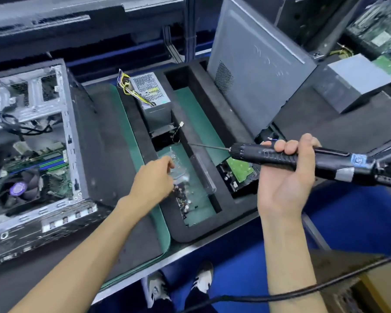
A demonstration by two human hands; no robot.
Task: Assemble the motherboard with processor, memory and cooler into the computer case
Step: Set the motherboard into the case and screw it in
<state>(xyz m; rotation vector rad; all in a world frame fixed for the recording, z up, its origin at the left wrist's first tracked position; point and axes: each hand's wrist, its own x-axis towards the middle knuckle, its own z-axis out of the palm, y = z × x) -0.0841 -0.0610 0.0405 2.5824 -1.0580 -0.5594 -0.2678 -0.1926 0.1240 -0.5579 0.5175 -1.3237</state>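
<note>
The green motherboard (43, 168) with its black fan cooler (20, 188) already lies inside the open grey metal case (72, 141) at left, apparently awaiting screws. The right hand (284, 177) grips a black electric screwdriver (280, 154); the left hand (154, 181), fingers curled, reaches into the clear screw tray (178, 170), grasp unclear.

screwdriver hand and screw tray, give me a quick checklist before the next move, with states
1. Electric screwdriver held securely: ok, the right hand has its fingers curled over the barrel.
2. Bit clear of parts: ok, its tip hangs in the air above the foam tray.
3. Screw picked up: cannot tell, the left hand reaches over the clear plastic bag by the loose screws, its fingertips hidden.
4. Motherboard seated in the computer case: ok as far as visible, the board and cooler fan lie inside.
5. Screwdriver cord free: ok, it trails clear below the right arm.
</note>
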